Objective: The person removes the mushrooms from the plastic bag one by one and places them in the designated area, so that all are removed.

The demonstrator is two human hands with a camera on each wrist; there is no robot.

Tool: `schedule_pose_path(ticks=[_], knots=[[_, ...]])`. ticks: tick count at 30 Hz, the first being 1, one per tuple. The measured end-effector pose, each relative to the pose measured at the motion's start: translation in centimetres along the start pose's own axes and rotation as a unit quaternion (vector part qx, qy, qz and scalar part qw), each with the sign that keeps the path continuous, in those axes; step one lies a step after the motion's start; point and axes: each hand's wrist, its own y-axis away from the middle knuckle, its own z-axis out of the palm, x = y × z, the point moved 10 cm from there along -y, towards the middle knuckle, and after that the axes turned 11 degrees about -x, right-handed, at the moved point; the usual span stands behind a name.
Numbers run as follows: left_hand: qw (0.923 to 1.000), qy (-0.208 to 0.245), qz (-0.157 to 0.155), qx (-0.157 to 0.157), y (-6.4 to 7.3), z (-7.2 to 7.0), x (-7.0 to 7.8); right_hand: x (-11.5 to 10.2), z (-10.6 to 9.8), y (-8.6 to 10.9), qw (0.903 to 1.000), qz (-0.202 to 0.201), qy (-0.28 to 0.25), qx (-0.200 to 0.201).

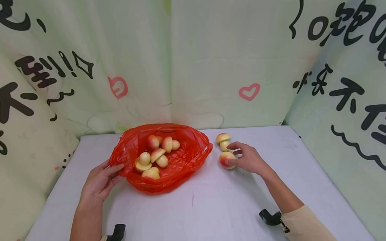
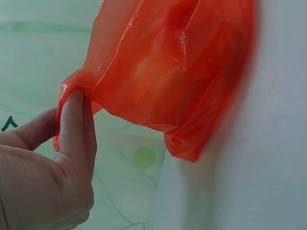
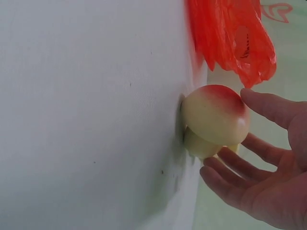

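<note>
A red plastic bag lies on the table with its mouth open, several toy mushrooms inside. My left hand pinches the bag's left rim between thumb and fingers, as the left wrist view shows too. Right of the bag, a toy mushroom with a red and cream cap lies on its side. Around it reaches my right hand, fingers spread and slightly bent, the thumb tip at the cap's edge. Whether the thumb touches is hard to tell. Just behind stands another toy mushroom with a yellowish cap.
A white cloth covers the table. Pale green curtains with black writing and pink hearts rise behind and at both sides. Dark camera mounts sit on the wrists.
</note>
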Motion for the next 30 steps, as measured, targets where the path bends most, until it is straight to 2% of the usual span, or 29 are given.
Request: schedule_pose_path(ticks=[11, 18, 24, 30], knots=[[0.9999, 0.014, 0.003, -0.007, 0.1, 0.2, 0.2, -0.7, -0.8, 0.6, 0.9994, -0.010, 0.004, 0.034], [0.9999, 0.009, 0.005, -0.008, 0.1, 0.2, 0.3, -3.0, -1.5, 1.1, 0.9965, -0.037, 0.007, 0.074], [0.9999, 0.006, 0.006, -0.008, 0.1, 0.1, 0.3, -4.9, -2.0, 1.5, 0.9916, -0.064, -0.011, 0.112], [1.0000, 0.000, 0.003, -0.005, 0.0, 0.1, 0.2, -7.2, -2.1, 1.5, 0.9859, -0.101, -0.038, 0.128]])
